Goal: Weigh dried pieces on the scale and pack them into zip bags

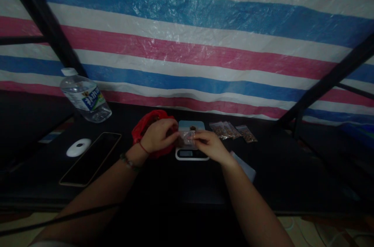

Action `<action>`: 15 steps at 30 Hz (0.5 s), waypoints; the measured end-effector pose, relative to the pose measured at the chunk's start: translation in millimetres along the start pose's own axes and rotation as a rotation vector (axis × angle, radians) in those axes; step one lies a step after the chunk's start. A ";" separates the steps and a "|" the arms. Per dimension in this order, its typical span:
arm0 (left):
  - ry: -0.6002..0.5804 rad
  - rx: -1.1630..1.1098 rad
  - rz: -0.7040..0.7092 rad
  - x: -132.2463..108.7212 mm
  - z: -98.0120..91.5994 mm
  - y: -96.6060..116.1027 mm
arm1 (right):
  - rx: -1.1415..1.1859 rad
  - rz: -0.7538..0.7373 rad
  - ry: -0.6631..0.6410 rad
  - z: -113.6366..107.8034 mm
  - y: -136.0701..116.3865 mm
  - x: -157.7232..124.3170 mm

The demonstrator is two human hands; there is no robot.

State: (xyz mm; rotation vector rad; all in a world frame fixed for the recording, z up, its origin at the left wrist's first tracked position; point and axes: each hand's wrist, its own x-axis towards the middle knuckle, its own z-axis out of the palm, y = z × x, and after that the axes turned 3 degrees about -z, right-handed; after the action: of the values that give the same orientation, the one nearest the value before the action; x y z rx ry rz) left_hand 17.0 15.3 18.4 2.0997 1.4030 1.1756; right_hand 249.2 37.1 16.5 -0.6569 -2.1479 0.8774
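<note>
A small clear plastic bag (187, 138) hangs between my two hands, above a white kitchen scale (192, 158) with a dark display strip. My left hand (160, 134) pinches the bag's left edge, in front of a red plastic bag (152, 116). The fingers of my right hand (209, 145) are closed on its right side. A small dark heap (193, 128) lies on the scale's pale blue plate (189, 124). Several small bags with brown bits (224, 130) lie right of the scale, one (247, 134) a little apart.
At the left stand a clear bottle (87, 99), a white oval case (78, 147) and a dark phone (90, 159). Flat clear bags (244, 167) lie beside my right forearm. Black metal bars (324, 83) and a striped sheet (187, 52) close off the back.
</note>
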 end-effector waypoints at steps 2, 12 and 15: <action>0.093 0.017 -0.058 5.5 -6.0 -16.2 | 0.001 -0.033 0.029 -4.1 3.1 0.4; -0.304 0.681 -0.325 0.5 -2.1 -53.6 | -0.033 -0.007 0.364 -5.1 18.0 1.9; -0.318 0.746 -0.333 1.1 -10.9 -56.2 | -0.045 0.018 0.385 -4.8 19.9 1.8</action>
State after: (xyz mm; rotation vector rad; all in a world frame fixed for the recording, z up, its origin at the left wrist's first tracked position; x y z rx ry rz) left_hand -24.6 39.8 -12.6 2.2111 2.1228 0.1667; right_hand 255.4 52.9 4.8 -0.7983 -1.8215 0.6516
